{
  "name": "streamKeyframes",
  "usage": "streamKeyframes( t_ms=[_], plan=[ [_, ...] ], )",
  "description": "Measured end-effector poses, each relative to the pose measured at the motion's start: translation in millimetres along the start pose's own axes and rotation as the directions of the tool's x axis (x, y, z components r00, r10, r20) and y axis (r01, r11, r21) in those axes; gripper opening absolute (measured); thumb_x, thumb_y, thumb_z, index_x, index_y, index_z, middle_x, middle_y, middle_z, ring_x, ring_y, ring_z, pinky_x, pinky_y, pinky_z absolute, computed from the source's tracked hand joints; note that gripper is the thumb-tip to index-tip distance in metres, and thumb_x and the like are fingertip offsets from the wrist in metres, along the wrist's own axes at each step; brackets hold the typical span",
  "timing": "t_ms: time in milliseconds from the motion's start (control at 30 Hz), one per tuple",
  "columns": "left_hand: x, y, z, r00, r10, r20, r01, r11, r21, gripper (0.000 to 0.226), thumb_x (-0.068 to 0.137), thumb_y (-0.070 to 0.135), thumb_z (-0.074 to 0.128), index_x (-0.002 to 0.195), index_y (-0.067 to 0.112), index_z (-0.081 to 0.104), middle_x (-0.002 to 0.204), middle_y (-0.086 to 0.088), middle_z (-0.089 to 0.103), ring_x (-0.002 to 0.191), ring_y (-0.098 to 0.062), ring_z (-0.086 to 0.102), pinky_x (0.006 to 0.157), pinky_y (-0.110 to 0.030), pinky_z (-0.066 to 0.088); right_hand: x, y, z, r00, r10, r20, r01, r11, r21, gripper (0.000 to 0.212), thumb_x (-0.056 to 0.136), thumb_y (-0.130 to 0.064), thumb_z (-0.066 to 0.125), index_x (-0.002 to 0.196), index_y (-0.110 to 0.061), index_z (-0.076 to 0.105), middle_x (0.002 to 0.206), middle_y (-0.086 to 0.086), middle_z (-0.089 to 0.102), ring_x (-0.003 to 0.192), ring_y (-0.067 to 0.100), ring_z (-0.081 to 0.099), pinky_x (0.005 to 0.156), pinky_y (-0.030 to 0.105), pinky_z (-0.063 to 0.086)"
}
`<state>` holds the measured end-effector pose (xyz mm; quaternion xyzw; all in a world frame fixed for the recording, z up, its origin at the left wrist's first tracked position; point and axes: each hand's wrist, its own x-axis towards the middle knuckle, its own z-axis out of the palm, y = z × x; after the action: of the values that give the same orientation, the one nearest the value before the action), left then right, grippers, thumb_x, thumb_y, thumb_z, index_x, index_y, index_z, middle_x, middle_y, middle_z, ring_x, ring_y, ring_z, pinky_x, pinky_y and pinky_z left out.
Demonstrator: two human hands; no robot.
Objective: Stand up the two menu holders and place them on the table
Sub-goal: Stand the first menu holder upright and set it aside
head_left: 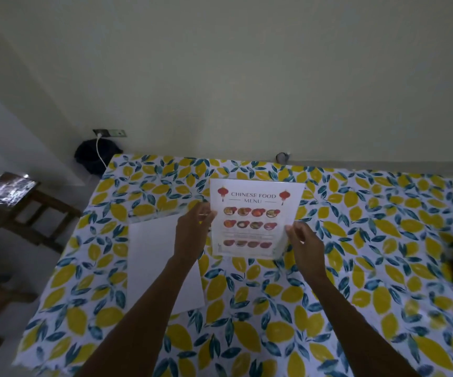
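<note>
A clear menu holder [255, 217] with a "Chinese Food Menu" sheet stands upright near the middle of the table [383, 240], its printed face toward me. My left hand [192, 234] grips its left edge and my right hand [305, 247] grips its right edge. A second menu holder [154, 257] lies flat on the table just to the left, its white side up, partly under my left forearm. Its clear base end points toward the far side.
The table wears a lemon-and-leaf patterned cloth and butts against a pale wall. A wooden chair [21, 205] stands off the table's left side. A dark bag [92, 156] and a wall socket with a white cable sit at the far left corner. Blurred objects sit at the right edge.
</note>
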<state>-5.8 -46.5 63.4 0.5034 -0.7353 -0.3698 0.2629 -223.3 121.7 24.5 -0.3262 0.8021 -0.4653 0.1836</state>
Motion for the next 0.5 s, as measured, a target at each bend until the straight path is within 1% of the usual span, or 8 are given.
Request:
streamKeyframes(
  t_ms=[33,100,167,233,300,367,433,500],
  plan=[
    [-1,0,1,1.000,-0.018,0.003,0.018,1.000,-0.002,0.010,0.090,0.031,0.064,0.094,0.022,0.065,0.094,0.004,0.075,0.073,0.001,0.066,0.056,-0.006,0.047,1,3,2,1.000,0.009,-0.004,-0.009,1.000,-0.001,0.026,0.095,-0.034,0.058,0.076,-0.020,0.049,0.067,-0.008,0.053,0.063,-0.002,0.051,0.057,0.014,0.037],
    [-2,-1,3,0.999,-0.035,0.002,0.035,0.999,-0.009,0.010,0.090,0.032,0.065,0.095,0.023,0.066,0.094,0.007,0.075,0.080,0.000,0.068,0.060,-0.004,0.045,2,9,6,1.000,0.028,-0.012,-0.029,1.000,-0.009,0.025,0.095,-0.037,0.058,0.079,-0.019,0.051,0.072,-0.008,0.058,0.067,0.000,0.055,0.059,0.019,0.041],
    [-4,-2,4,0.999,-0.042,0.003,0.042,0.999,-0.005,0.011,0.089,0.031,0.066,0.097,0.023,0.066,0.095,0.008,0.075,0.084,-0.001,0.069,0.067,-0.011,0.049,3,14,9,0.999,0.029,-0.025,-0.029,0.999,-0.020,0.026,0.095,-0.037,0.058,0.080,-0.016,0.053,0.075,-0.006,0.060,0.069,0.006,0.058,0.062,0.026,0.044],
    [-4,-4,6,0.999,-0.043,0.001,0.043,0.999,0.006,0.013,0.089,0.031,0.066,0.099,0.022,0.066,0.098,0.006,0.075,0.086,-0.004,0.070,0.070,-0.016,0.052,2,15,11,0.998,0.036,-0.042,-0.038,0.999,-0.035,0.025,0.095,-0.036,0.059,0.082,-0.015,0.055,0.079,-0.002,0.063,0.075,0.014,0.062,0.066,0.033,0.047],
    [-5,-3,6,0.999,-0.043,0.007,0.043,0.999,0.017,0.016,0.090,0.031,0.065,0.101,0.021,0.066,0.099,0.005,0.075,0.088,-0.006,0.070,0.073,-0.021,0.054,0,15,12,0.998,0.034,-0.045,-0.036,0.998,-0.044,0.024,0.095,-0.035,0.059,0.081,-0.016,0.054,0.077,-0.003,0.061,0.075,0.018,0.060,0.067,0.034,0.046],
    [-4,-5,6,0.998,-0.056,0.027,0.056,0.998,0.010,0.018,0.090,0.032,0.064,0.103,0.021,0.066,0.101,0.004,0.076,0.090,-0.008,0.071,0.079,-0.032,0.058,-2,10,11,0.999,0.030,-0.038,-0.033,0.998,-0.058,0.024,0.095,-0.034,0.059,0.081,-0.015,0.054,0.075,-0.002,0.060,0.073,0.019,0.059,0.066,0.034,0.045],
    [-4,-5,3,0.997,-0.048,0.064,0.048,0.999,0.010,0.021,0.089,0.037,0.062,0.105,0.024,0.064,0.101,0.004,0.076,0.089,-0.010,0.071,0.080,-0.039,0.059,-4,5,12,0.996,0.078,-0.051,-0.080,0.996,-0.048,0.022,0.094,-0.034,0.060,0.090,-0.013,0.061,0.085,0.002,0.067,0.080,0.020,0.063,0.069,0.033,0.049],
    [-5,-9,-3,0.995,-0.045,0.084,0.046,0.999,-0.009,0.027,0.085,0.044,0.060,0.108,0.028,0.061,0.102,0.006,0.074,0.090,-0.010,0.071,0.078,-0.042,0.060,-8,0,14,0.980,0.183,-0.080,-0.185,0.983,-0.017,0.031,0.092,-0.038,0.062,0.107,-0.011,0.061,0.097,0.004,0.067,0.087,0.021,0.064,0.070,0.032,0.051]
  ],
)
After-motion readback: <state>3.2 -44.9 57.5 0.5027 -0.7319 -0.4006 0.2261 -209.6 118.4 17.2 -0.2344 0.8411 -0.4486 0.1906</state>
